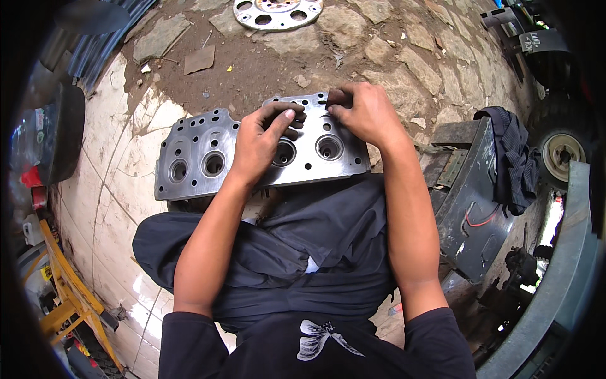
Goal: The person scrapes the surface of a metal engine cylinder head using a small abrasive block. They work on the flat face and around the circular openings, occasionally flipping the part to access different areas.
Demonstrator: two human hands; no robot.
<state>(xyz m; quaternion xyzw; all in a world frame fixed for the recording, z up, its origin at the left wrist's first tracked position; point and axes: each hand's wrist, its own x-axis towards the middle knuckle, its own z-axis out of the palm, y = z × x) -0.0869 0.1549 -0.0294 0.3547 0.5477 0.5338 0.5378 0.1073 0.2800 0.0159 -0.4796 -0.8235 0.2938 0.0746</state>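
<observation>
A grey metal cylinder head (pixel 240 165) lies in front of my crossed legs, its machined face up, with a row of round ports and many small bolt holes. My left hand (pixel 262 136) is over its middle, fingers curled and thumb against them; whatever they may hold is hidden. At the far right edge of the cylinder head, my right hand (pixel 363 112) bends down with thumb and fingers drawn together. I cannot make out anything between them. The fingertips of both hands are darkened with grime.
A round metal plate with holes (pixel 278 18) lies on the stone-and-dirt ground beyond. To the right stand a dark metal box (pixel 473 208) with a dark cloth (pixel 512 161) over it and a wheel (pixel 562 156). A yellow frame (pixel 69 297) is at the left.
</observation>
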